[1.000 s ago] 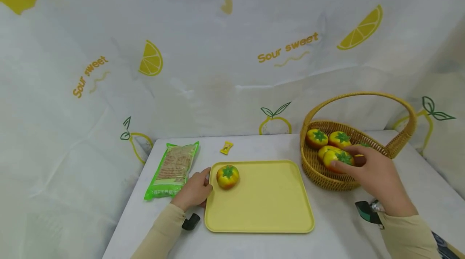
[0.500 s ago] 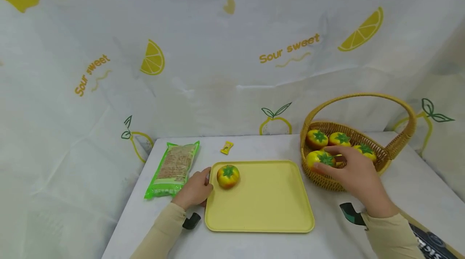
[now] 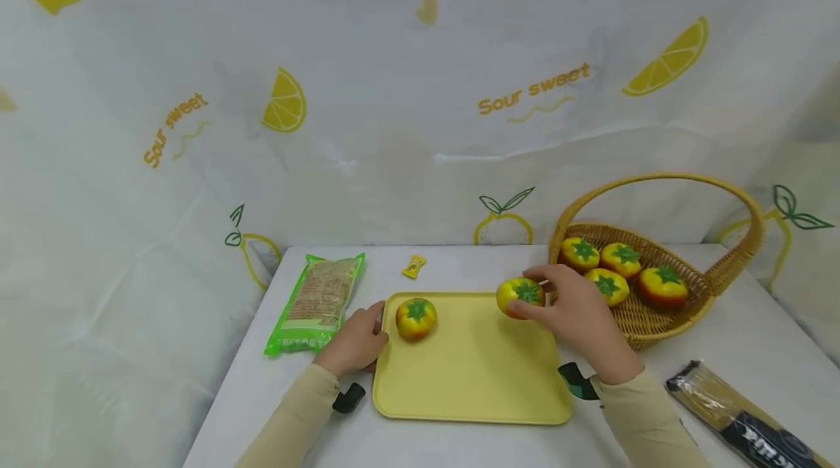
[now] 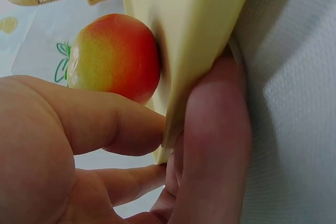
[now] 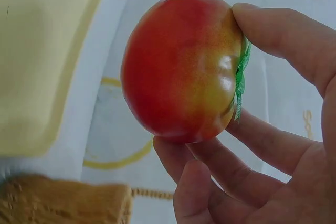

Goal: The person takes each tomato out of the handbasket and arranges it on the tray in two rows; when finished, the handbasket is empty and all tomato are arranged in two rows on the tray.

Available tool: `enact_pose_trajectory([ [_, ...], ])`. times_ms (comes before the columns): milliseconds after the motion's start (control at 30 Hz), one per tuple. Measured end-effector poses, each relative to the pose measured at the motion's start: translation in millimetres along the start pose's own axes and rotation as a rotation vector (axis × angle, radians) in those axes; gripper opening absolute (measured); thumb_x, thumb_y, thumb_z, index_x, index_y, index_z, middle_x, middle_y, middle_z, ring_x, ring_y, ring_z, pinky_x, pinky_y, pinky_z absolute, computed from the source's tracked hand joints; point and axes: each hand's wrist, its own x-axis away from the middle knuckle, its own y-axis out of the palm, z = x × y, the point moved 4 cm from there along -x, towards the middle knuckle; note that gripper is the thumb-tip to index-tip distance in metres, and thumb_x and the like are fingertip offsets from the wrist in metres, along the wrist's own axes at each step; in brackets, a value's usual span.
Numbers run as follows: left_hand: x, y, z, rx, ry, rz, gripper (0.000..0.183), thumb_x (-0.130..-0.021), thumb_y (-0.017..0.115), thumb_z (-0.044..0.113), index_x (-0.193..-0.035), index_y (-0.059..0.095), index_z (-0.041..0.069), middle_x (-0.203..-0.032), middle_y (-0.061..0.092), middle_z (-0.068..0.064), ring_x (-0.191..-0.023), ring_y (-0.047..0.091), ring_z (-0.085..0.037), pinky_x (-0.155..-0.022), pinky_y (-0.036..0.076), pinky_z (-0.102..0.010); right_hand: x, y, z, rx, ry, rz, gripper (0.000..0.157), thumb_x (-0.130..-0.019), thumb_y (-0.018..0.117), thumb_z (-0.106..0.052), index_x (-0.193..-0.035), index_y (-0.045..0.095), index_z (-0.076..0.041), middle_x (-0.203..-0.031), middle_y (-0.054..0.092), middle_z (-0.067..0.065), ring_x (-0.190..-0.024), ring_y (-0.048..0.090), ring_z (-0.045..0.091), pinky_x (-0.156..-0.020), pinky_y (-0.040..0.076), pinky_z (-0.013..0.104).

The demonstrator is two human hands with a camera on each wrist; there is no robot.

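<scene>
My right hand (image 3: 580,315) pinches a yellow-red tomato (image 3: 520,297) with a green star-shaped calyx, over the upper right corner of the yellow tray (image 3: 472,380). In the right wrist view the thumb presses beside the calyx of the tomato (image 5: 178,69) and fingertips support its other side. My left hand (image 3: 354,342) grips the left rim of the tray. The left wrist view shows its thumb on the rim and a finger under the tray edge (image 4: 181,77). Another tomato (image 3: 416,319) sits on the tray's upper left, close to that thumb.
A wicker basket (image 3: 646,324) with a tall handle holds several tomatoes at the right. A green-edged bag (image 3: 321,297) lies left of the tray, and a small yellow wrapped candy (image 3: 413,266) behind it. A long black-labelled pack (image 3: 741,417) lies at the front right.
My right hand has lifted a tomato out of the basket and carried it left to above the tray. The left hand keeps its grip on the tray rim.
</scene>
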Motion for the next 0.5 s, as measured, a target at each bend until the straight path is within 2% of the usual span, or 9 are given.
enact_pose_trajectory([
  [100,-1.2,-0.7,1.4,-0.010,0.009,0.000,0.067,-0.104,0.059,0.014,-0.167,0.038,0.005,-0.115,0.059,-0.015,-0.072,0.063,-0.021,-0.060,0.056,-0.032,-5,14.7,-6,-0.028,-0.012,-0.020,0.057,-0.090,0.087,-0.043,-0.133,0.072,-0.008,-0.132,0.071,0.015,-0.115,0.070,0.036,-0.092,0.061,0.053],
  [300,-2.3,-1.2,1.2,-0.030,0.017,0.005,0.067,-0.103,0.059,0.014,-0.166,0.038,0.004,-0.113,0.059,-0.015,-0.075,0.061,-0.021,-0.062,0.055,-0.032,-14,46.9,-15,-0.081,0.000,-0.092,0.058,-0.090,0.088,-0.042,-0.133,0.073,-0.008,-0.134,0.072,0.013,-0.115,0.069,0.031,-0.092,0.061,0.047],
  [500,-2.4,-0.1,-0.8,-0.042,0.016,0.010,0.067,-0.103,0.058,0.015,-0.166,0.038,0.003,-0.113,0.058,-0.015,-0.079,0.061,-0.021,-0.063,0.054,-0.030,-19,68.8,-23,-0.026,-0.014,-0.116,0.056,-0.086,0.091,-0.043,-0.128,0.076,-0.010,-0.127,0.074,0.009,-0.108,0.070,0.026,-0.092,0.061,0.046],
])
